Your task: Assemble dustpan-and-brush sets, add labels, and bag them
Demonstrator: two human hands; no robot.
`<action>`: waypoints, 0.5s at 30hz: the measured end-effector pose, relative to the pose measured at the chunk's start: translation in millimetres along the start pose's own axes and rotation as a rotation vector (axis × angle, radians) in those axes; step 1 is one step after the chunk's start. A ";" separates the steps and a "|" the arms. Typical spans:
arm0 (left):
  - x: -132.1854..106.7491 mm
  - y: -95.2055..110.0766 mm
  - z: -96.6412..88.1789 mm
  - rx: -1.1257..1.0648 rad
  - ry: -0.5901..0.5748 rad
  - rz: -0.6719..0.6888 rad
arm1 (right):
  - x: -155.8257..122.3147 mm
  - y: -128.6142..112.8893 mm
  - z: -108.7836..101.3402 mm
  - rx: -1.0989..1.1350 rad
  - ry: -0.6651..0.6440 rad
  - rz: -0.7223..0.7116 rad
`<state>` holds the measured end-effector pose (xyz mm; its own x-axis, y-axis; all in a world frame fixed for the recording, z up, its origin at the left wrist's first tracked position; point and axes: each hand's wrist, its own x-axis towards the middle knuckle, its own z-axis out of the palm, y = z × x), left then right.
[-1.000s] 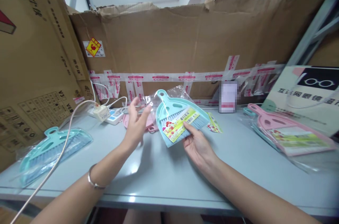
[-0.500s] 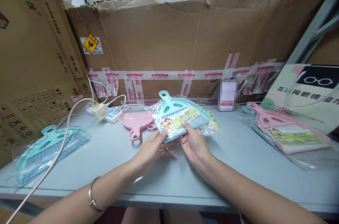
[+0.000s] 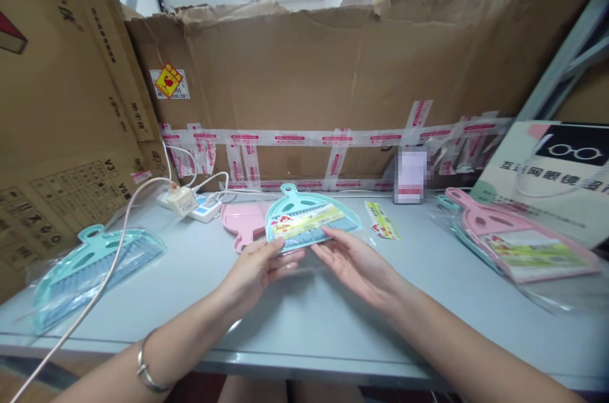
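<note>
A teal mini dustpan and brush set [image 3: 309, 220] with a yellow label, inside a clear plastic bag, lies flat on the grey table [image 3: 304, 320]. My left hand [image 3: 259, 266] touches the bag's near left edge, fingers stretched out. My right hand [image 3: 354, 260] rests at the near right edge of the bag, fingers extended and flat. A pink dustpan [image 3: 245, 220] lies just behind and to the left of the set. A loose label card [image 3: 382, 220] lies to its right.
A bagged teal set [image 3: 90, 270] lies at the left under a white cable [image 3: 114, 251]. A power strip [image 3: 193, 203] sits at the back left. Bagged pink sets [image 3: 514, 241] lie at the right beside a printed box [image 3: 547, 181]. Cardboard walls stand behind and left.
The teal set was held up tilted in my right hand; both hands brought it down, and it now lies flat on the table with my fingers spread at its near edge.
</note>
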<state>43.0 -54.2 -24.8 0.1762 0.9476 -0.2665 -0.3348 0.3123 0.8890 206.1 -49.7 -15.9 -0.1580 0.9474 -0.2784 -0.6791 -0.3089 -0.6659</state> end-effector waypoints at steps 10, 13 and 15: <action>-20.7 22.9 -26.3 -0.026 0.095 0.020 | -10.4 -39.4 -82.4 -1.201 0.009 -0.943; -20.6 20.5 -23.2 -0.025 0.084 -0.019 | 3.9 -32.6 -84.7 -1.454 -0.191 -1.198; -20.3 18.5 -21.0 -0.012 0.051 -0.060 | 10.7 -29.6 -79.9 -1.514 -0.338 -1.243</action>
<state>13.8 -66.2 -10.8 0.1486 0.9293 -0.3382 -0.3367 0.3691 0.8663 281.7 -37.2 -54.5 -0.3912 0.5781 0.7161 0.5209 0.7806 -0.3456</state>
